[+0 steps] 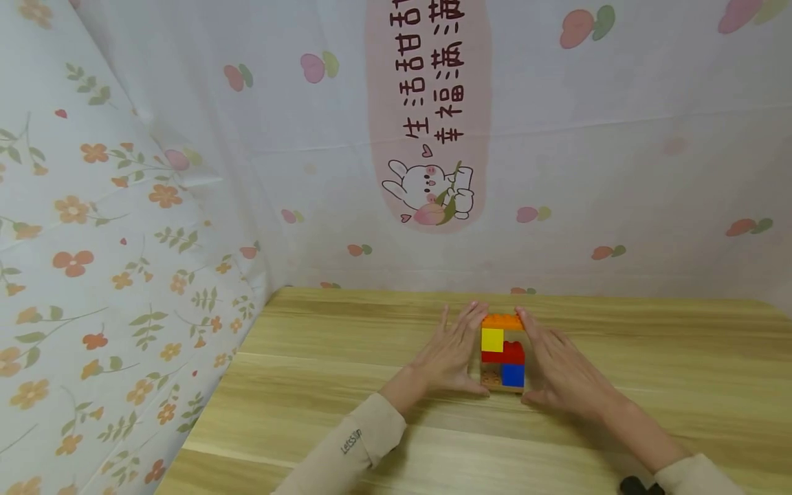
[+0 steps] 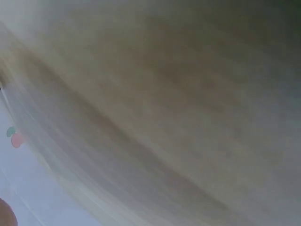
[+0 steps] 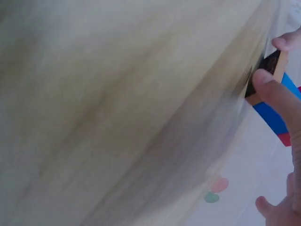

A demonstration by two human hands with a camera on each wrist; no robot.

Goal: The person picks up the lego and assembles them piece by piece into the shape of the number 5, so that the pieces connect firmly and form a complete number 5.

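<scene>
In the head view a small tower of toy building blocks is between both hands. Its top is a flat orange block, over a yellow block on the left. Below come a red block, a blue block on the right and a brown-orange base. The left hand grips the tower's left side, fingertips at the top, thumb at the base. My right hand grips the right side likewise. In the right wrist view, a thumb presses the base's dark underside.
A wood-grained table lies under the hands. Behind it hangs a printed white cloth, and a flowered cloth runs along the left. A black object shows by the right sleeve. Blurred wood grain fills most of the left wrist view.
</scene>
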